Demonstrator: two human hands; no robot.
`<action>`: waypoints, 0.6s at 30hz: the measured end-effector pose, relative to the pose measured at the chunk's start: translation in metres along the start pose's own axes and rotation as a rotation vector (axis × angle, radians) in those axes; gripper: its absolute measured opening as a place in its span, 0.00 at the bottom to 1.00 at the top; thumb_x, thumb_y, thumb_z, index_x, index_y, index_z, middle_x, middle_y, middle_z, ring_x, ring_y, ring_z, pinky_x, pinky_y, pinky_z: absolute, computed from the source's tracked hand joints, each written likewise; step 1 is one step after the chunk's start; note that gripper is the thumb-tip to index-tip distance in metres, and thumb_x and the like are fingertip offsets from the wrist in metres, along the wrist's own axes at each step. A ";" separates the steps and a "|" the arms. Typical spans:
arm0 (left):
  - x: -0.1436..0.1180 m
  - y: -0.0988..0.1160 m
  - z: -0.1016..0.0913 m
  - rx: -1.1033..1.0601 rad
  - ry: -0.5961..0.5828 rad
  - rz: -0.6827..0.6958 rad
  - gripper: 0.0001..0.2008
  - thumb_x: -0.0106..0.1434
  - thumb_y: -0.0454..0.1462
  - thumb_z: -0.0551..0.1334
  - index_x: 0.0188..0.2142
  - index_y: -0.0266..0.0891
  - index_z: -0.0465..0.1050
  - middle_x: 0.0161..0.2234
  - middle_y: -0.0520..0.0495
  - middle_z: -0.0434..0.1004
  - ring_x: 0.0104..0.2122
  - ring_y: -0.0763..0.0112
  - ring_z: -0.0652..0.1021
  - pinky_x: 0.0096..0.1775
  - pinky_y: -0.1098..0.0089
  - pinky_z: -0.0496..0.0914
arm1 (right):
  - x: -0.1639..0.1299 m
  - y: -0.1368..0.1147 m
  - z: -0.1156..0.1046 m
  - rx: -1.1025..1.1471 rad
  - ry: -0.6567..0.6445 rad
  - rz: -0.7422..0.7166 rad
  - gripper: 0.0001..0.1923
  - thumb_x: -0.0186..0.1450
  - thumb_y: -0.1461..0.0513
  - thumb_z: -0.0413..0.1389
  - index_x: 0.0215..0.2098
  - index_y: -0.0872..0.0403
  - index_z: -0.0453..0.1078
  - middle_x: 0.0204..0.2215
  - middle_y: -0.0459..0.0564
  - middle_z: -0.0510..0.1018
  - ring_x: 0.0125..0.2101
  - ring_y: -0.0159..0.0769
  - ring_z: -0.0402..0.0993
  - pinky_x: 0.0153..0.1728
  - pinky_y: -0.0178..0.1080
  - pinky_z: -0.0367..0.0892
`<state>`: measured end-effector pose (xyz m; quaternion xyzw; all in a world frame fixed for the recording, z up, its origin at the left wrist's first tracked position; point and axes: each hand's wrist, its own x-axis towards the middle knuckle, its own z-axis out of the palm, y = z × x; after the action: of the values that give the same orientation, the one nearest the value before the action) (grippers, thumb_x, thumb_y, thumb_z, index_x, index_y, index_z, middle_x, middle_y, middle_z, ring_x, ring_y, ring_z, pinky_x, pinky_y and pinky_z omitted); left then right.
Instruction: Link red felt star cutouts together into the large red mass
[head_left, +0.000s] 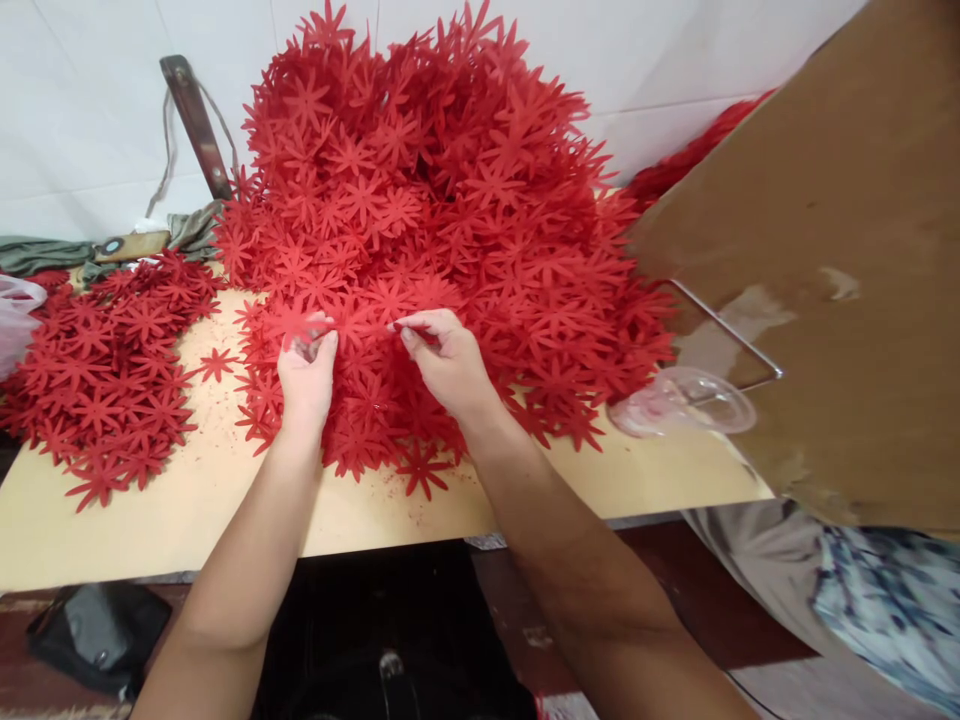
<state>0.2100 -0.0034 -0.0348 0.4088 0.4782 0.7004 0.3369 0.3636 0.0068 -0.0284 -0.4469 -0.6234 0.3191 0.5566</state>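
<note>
A large heap of red flower-shaped cutouts [495, 190] covers the middle of the table and leans on the wall. Over its front part, my left hand [307, 375] pinches a red flower cutout [294, 326], blurred at the fingertips. My right hand [450, 360] is level with it, a short gap to the right, with thumb and forefinger pressed together. Whatever sits in that pinch is too small to make out. One loose flower cutout [217, 365] lies on the tabletop left of the heap, and another [421, 470] is at the heap's front edge.
A smaller pile of red cutouts [112, 370] lies at the left. On the right are a clear plastic tub [686, 402] and a big brown board [840, 250] with a metal handle. A strap-like dark bar [196, 125] leans on the wall. Red crumbs dot the tabletop [225, 500].
</note>
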 end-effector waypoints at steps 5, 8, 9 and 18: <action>-0.005 -0.002 -0.004 0.371 -0.035 0.238 0.21 0.56 0.39 0.64 0.50 0.40 0.68 0.53 0.41 0.69 0.54 0.67 0.69 0.57 0.64 0.62 | 0.003 0.000 -0.002 0.086 0.094 0.083 0.07 0.57 0.57 0.56 0.30 0.53 0.69 0.27 0.47 0.74 0.30 0.32 0.70 0.35 0.38 0.67; -0.014 0.007 -0.001 0.516 -0.170 0.331 0.17 0.59 0.42 0.61 0.47 0.41 0.72 0.50 0.43 0.73 0.53 0.65 0.70 0.58 0.59 0.60 | 0.001 -0.006 -0.001 0.079 0.079 0.117 0.09 0.56 0.56 0.57 0.28 0.54 0.67 0.20 0.43 0.70 0.23 0.28 0.64 0.28 0.35 0.63; -0.017 0.010 0.001 0.541 -0.220 0.332 0.16 0.60 0.44 0.60 0.45 0.42 0.74 0.49 0.43 0.74 0.52 0.65 0.71 0.58 0.58 0.60 | 0.000 -0.008 -0.001 0.048 0.066 0.111 0.09 0.57 0.56 0.57 0.27 0.54 0.67 0.19 0.42 0.68 0.21 0.27 0.62 0.27 0.34 0.61; -0.027 0.014 0.008 0.384 -0.303 0.220 0.15 0.58 0.45 0.62 0.40 0.40 0.75 0.43 0.45 0.77 0.45 0.67 0.75 0.52 0.63 0.65 | -0.005 -0.019 0.006 -0.134 -0.078 0.064 0.26 0.61 0.47 0.52 0.16 0.53 0.49 0.14 0.39 0.51 0.18 0.24 0.47 0.21 0.35 0.46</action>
<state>0.2282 -0.0275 -0.0267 0.6152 0.4990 0.5600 0.2428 0.3535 -0.0046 -0.0140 -0.4903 -0.6498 0.3114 0.4903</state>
